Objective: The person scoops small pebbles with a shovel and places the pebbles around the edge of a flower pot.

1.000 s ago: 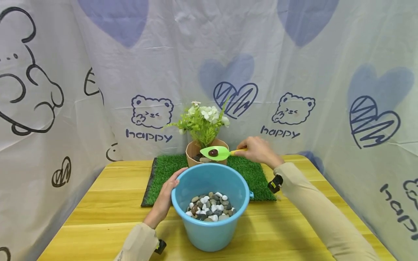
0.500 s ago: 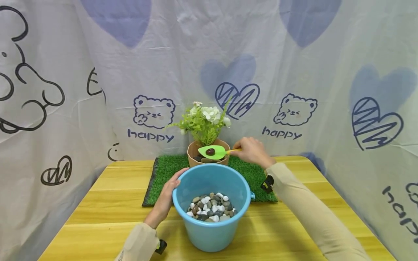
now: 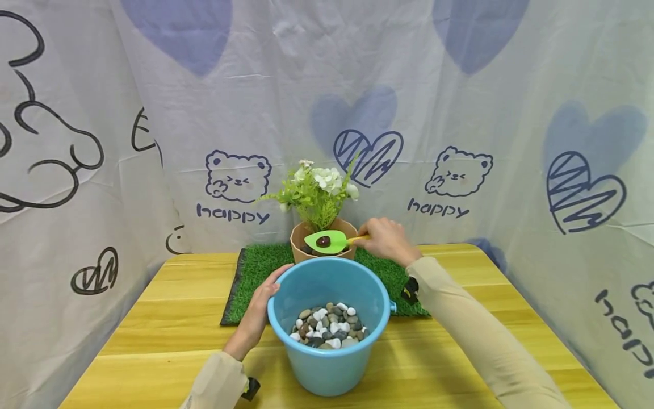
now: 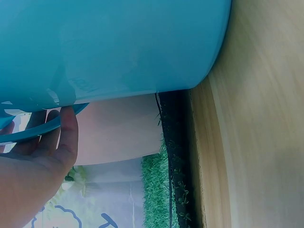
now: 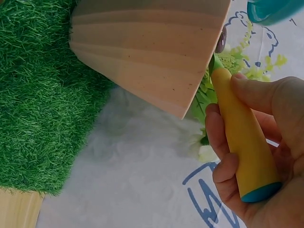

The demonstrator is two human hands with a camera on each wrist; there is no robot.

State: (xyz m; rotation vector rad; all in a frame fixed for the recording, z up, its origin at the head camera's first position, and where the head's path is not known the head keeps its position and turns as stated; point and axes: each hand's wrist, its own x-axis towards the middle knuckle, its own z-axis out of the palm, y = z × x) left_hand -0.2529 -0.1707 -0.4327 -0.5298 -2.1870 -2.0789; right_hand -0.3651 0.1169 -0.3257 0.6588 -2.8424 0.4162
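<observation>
My right hand (image 3: 384, 241) grips the yellow handle (image 5: 244, 137) of a small trowel with a green blade (image 3: 334, 243). One dark reddish-brown pebble (image 3: 323, 241) lies on the blade. The blade is over the mouth of a tan flowerpot (image 3: 298, 250), which holds a leafy plant with white flowers (image 3: 327, 180) and some stones. Nearer to me stands a blue bucket (image 3: 329, 369) with white, grey and brown pebbles (image 3: 332, 326) at its bottom. At the bucket's left side my left hand (image 3: 257, 309) holds the rim, fingers wrapped around it in the left wrist view.
Under the flowerpot lies a mat of artificial grass (image 3: 390, 284) with a dark edge. The wooden table (image 3: 168, 341) extends to both sides. A white curtain (image 3: 286, 74) printed with hearts and bears hangs behind and at the sides.
My right hand has moved left and slightly down with the trowel, bringing the blade and its pebble lower over the flowerpot. The left hand and bucket have stayed in place.
</observation>
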